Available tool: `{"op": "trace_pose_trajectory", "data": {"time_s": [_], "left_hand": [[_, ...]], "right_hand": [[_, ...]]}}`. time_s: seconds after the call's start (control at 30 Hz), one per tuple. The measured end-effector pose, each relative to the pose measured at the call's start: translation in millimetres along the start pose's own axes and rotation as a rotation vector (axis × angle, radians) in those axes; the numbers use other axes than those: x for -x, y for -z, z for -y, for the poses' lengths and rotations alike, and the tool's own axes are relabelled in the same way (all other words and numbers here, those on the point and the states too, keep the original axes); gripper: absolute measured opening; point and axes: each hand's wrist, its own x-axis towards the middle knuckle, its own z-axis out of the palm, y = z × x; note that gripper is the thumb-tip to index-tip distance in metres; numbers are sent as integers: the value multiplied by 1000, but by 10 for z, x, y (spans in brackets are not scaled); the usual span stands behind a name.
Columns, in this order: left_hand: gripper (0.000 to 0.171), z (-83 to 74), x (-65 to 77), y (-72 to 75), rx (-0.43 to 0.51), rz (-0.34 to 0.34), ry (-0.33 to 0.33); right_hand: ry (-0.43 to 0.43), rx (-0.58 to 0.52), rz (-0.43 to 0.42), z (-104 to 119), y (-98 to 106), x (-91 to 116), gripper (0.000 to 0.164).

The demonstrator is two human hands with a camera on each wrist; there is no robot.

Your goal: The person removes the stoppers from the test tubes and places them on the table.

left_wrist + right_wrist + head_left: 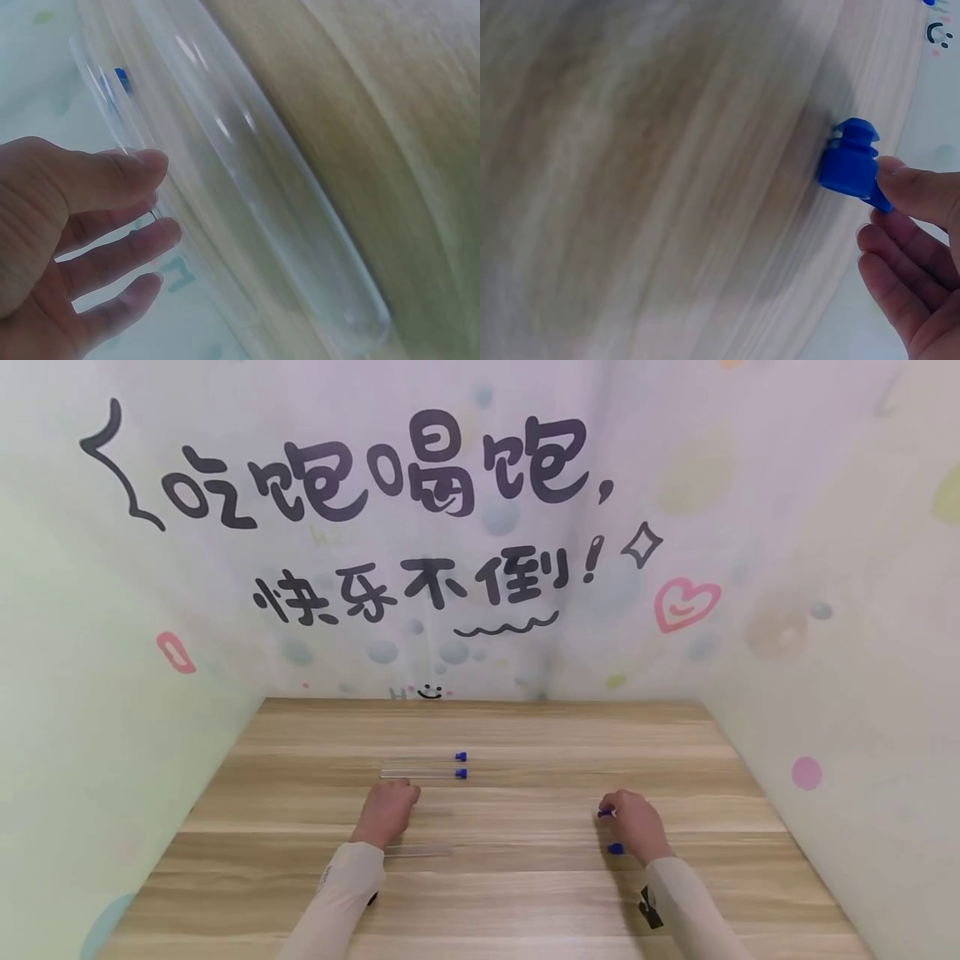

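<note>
In the head view my left hand [388, 810] is at the left-centre of the table. The thumb and index finger of the left hand [97, 217] pinch a clear test tube [97, 82]. Closer to the camera lies a second clear test tube [262, 172] with a rounded end, also in the head view below that hand. At the right, my right hand [637, 825] pinches a small blue stopper [606, 813], mostly hidden behind the thumb in the right wrist view. A ribbed blue stopper [849, 161] stands on the wood just beside the right fingertips.
Beyond the left hand, two test tubes with blue stoppers lie side by side, a nearer tube [423, 773] and a farther tube [420, 758]. The wooden table [525, 902] meets a printed wall sheet [337, 652] at its far edge.
</note>
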Motion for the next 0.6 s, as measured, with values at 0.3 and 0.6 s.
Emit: {"op": "trace_pose_trajectory", "data": {"time_s": [0.3,0.6], "left_hand": [[23,27,23,-38,26,22,15],[20,22,24,-37,18,45,16]], "right_hand": [[-20,-7,41,-39,-78,-24,8],[-31,-5,39,-2,-52,-12,9]]}}
